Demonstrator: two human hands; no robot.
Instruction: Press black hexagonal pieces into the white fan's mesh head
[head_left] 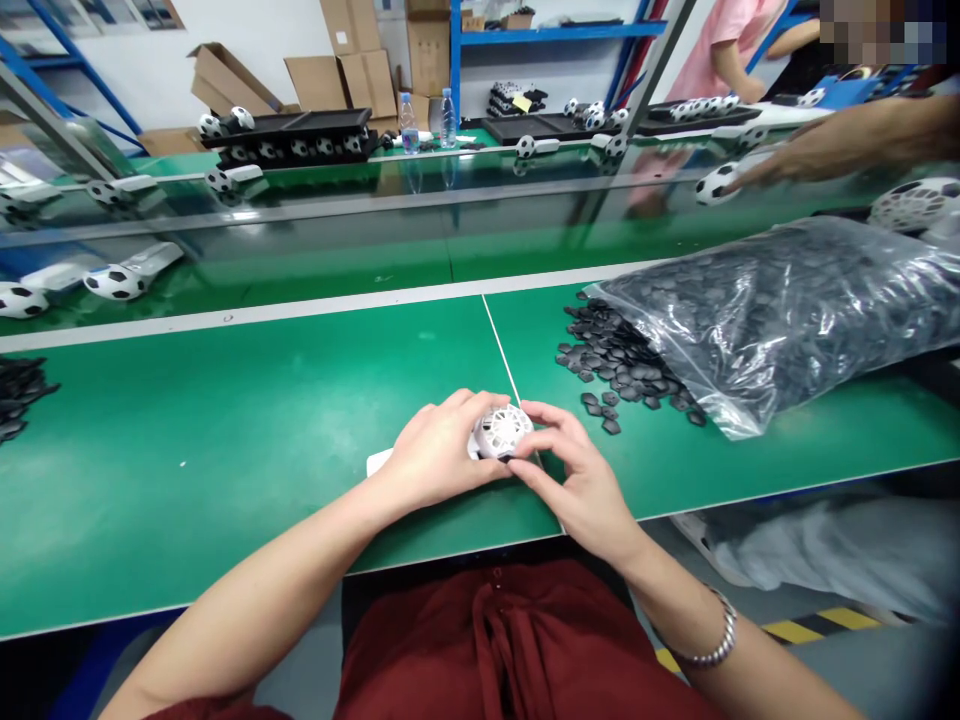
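L hand & R hand hold white openwork ball btwn fingertips, nr green table's front edge. Tabletop stretches L of ball; black pieces & bulky clear bag crowd R. Beyond ball: white strip, soccer-ball units, then bottles.

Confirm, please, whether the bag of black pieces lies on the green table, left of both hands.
Left is wrong: the head view shows the bag of black pieces on the green table, right of the left hand and right hand.
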